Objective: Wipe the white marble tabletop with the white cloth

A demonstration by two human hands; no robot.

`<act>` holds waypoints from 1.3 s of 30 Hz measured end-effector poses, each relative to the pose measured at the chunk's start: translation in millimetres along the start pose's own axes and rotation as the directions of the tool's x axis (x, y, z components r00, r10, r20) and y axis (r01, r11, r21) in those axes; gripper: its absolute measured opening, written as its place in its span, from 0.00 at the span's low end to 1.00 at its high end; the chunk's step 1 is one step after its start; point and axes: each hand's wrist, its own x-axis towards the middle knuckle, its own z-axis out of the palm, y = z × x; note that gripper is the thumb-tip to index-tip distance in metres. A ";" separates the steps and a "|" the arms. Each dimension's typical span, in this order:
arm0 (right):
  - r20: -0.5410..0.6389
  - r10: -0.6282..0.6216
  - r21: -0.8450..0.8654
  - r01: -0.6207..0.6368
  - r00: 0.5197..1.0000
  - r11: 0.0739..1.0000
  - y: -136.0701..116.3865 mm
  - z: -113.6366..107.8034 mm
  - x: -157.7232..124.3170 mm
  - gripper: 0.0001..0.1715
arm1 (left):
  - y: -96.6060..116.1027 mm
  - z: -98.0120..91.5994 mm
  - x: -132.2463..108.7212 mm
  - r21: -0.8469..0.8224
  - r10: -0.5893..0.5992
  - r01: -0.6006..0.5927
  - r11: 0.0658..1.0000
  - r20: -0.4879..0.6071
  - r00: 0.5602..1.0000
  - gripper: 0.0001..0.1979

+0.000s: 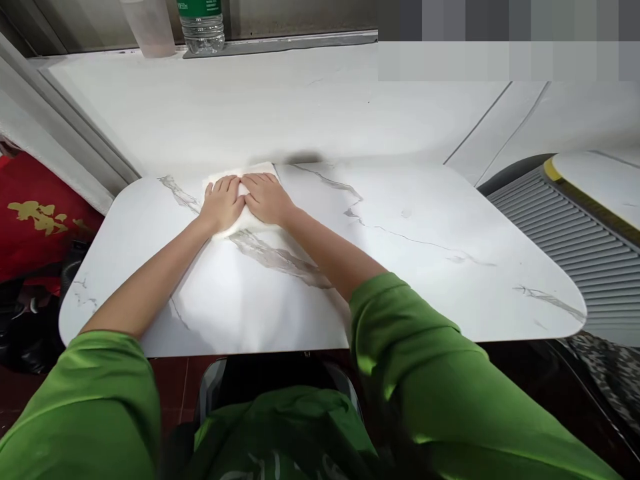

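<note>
A white cloth (250,221) lies on the white marble-patterned tabletop (425,280), toward its back edge and left of the middle. My left hand (223,202) rests flat on the left part of the cloth, fingers stretched out and pointing away from me. Beside it, my right hand (266,198) presses flat on the cloth too, its fingers angled to the left. The two hands touch or nearly touch at the thumbs and index fingers. Both palms hide much of the cloth, whose edges show behind and in front of them.
A green-labelled water bottle (203,30) and a translucent cup (150,30) stand on the window ledge behind the table. At left hangs a red bag (40,220) with gold characters. A grey ribbed panel (560,233) is at right. A white wall (300,100) borders the table's back edge.
</note>
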 end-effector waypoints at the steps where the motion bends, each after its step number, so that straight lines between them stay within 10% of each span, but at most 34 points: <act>1: -0.008 0.001 0.004 -0.001 1.000 1.000 6.0 1.5 6.5 0.30 | -2.8 1.7 8.8 -0.006 0.004 -0.004 1.000 -0.004 1.000 0.28; 10: -0.051 0.036 0.006 -0.036 0.998 0.999 35.2 10.5 40.9 0.29 | -17.7 9.1 59.2 -0.043 -0.003 0.002 0.999 -0.007 1.000 0.29; 19: -0.079 0.067 -0.005 -0.067 0.995 0.998 28.0 9.5 27.9 0.32 | -7.5 4.9 48.3 -0.012 -0.037 0.037 0.999 0.003 0.999 0.29; 27: -0.064 0.037 -0.042 -0.039 0.997 0.998 7.9 0.8 -21.3 0.33 | 23.8 2.3 -2.8 0.002 -0.043 0.043 0.999 0.029 0.999 0.27; 39: -0.021 0.096 -0.146 -0.098 0.995 0.984 -41.4 -37.1 -189.3 0.35 | 116.1 11.5 -135.5 -0.001 0.174 -0.174 0.985 0.030 0.984 0.28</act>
